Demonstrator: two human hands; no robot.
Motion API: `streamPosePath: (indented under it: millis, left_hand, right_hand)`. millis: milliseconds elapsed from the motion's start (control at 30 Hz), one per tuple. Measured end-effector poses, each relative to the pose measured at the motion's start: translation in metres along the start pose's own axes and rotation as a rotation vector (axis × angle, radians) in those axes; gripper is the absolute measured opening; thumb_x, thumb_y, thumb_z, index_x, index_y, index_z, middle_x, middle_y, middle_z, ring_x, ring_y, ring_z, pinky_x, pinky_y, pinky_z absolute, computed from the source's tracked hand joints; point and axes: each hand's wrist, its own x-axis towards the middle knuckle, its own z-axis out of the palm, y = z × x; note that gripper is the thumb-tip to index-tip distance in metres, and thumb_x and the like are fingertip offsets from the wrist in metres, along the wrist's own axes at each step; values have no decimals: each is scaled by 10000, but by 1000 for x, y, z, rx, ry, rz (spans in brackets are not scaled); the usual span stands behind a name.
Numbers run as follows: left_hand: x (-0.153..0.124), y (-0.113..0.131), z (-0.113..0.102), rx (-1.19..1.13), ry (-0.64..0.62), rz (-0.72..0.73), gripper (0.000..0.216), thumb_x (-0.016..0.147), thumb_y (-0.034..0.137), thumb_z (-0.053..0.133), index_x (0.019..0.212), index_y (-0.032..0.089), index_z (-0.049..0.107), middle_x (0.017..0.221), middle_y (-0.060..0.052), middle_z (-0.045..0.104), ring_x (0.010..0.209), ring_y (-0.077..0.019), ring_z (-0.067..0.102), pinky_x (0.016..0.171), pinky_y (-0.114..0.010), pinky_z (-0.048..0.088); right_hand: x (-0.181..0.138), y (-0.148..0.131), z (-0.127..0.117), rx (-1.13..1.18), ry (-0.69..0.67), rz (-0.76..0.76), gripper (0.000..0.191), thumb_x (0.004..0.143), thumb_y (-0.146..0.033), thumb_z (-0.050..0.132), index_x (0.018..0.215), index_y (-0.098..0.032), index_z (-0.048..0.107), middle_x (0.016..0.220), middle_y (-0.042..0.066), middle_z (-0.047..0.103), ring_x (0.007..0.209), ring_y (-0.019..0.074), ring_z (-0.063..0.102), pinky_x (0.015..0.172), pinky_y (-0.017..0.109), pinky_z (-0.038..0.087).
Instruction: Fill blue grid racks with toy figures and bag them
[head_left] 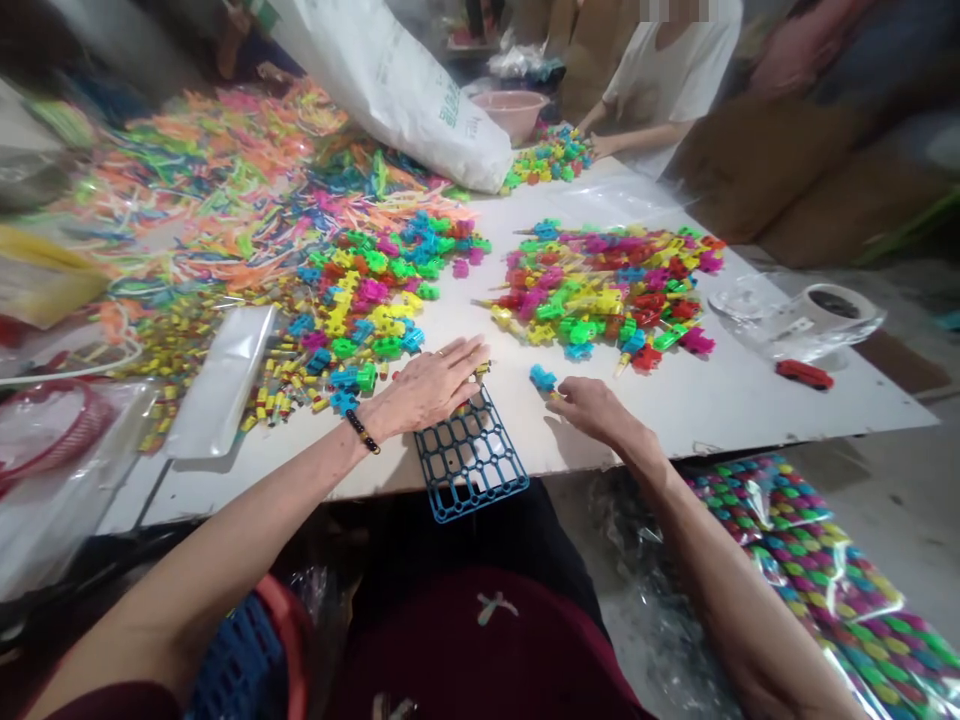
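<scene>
The left hand (431, 388)'s fingers lie straight, unclenched, over the blue plastic grid (472, 464); the right hand (592, 405)'s curl, blue toy piece (541, 378) at their tips, grip unclear

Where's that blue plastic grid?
In the head view, the blue plastic grid lies just below centre, its far end partly covered by the left hand, near end past the edge of the table.
</scene>
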Motion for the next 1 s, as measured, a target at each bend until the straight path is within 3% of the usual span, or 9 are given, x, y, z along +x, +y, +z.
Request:
streamPosePath:
  millis: [67, 133, 233, 367, 467, 600, 767, 1000]
  left_hand:
    - [-1, -1, 3, -43, 30, -32, 606, 1075, 442, 315, 1588, 128, 239, 1694, -133, 230, 1553, -230, 281, 1226, -392, 352]
    - [-2, -3, 6, -73, 49, -44, 630, 1068, 460, 342, 1578, 101, 255, 1682, -160, 253, 1549, -232, 291, 1237, -396, 337]
    - [-2, -4, 8, -84, 53, -27, 596, 1069, 465, 349, 1535, 93, 350, 1652, -167, 329, 1535, -231, 327, 1245, -399, 327]
    - [-1, -4, 10, -81, 80, -20, 580, 1069, 449, 374, 1523, 89, 378, 1639, -170, 357, 1523, -234, 353, 1227, -397, 359]
    - [-1, -4, 11, -88, 101, -15, 561, 1069, 433, 387, 1536, 121, 366, 1635, -165, 369, 1515, -242, 369, 1213, -413, 381]
    - [-1, -5, 13, -92, 121, 14, 510, 1070, 399, 401, 1529, 177, 382, 1639, -147, 370, 1498, -253, 399, 1177, -429, 426]
    - [-2, -7, 14, -77, 137, 39, 450, 1081, 403, 377, 1497, 243, 436, 1638, -129, 372, 1499, -268, 396, 1143, -452, 460]
    - [-1, -4, 10, -28, 117, 69, 415, 1072, 357, 413, 1460, 245, 510, 1667, -84, 330, 1566, -325, 227, 1153, -522, 436]
  right_hand:
    - [0, -2, 0, -180, 55, 39, 147, 800, -288, 652, 781, -143, 669, 842, 142, 713, 793, 225, 647, 617, 277, 348]
    - [-2, -3, 3, -159, 95, 33, 158, 815, -275, 633, 724, -148, 654, 773, 131, 698, 767, 225, 640, 618, 285, 340]
    - [-6, -9, 17, 251, 165, -86, 249, 853, -364, 600, 693, -173, 615, 640, 57, 640, 648, 178, 592, 603, 275, 374]
    - [-4, -39, 52, 918, 171, -231, 281, 773, -456, 698, 789, -199, 585, 660, -7, 624, 590, 144, 562, 590, 270, 442]
    - [6, -66, 75, 1073, 168, -314, 264, 751, -420, 717, 821, -196, 598, 743, 1, 658, 669, 152, 584, 654, 283, 482]
    - [17, -75, 82, 942, 128, -410, 251, 811, -367, 650, 973, -175, 658, 865, 27, 719, 757, 175, 612, 730, 304, 501]
    - [20, -61, 76, 596, 142, -553, 153, 889, -292, 552, 926, -171, 639, 806, 34, 694, 696, 156, 562, 672, 276, 448]
    - [23, -68, 90, 417, 252, -621, 62, 910, -191, 493, 906, -193, 555, 818, 59, 648, 708, 166, 561, 677, 274, 434]
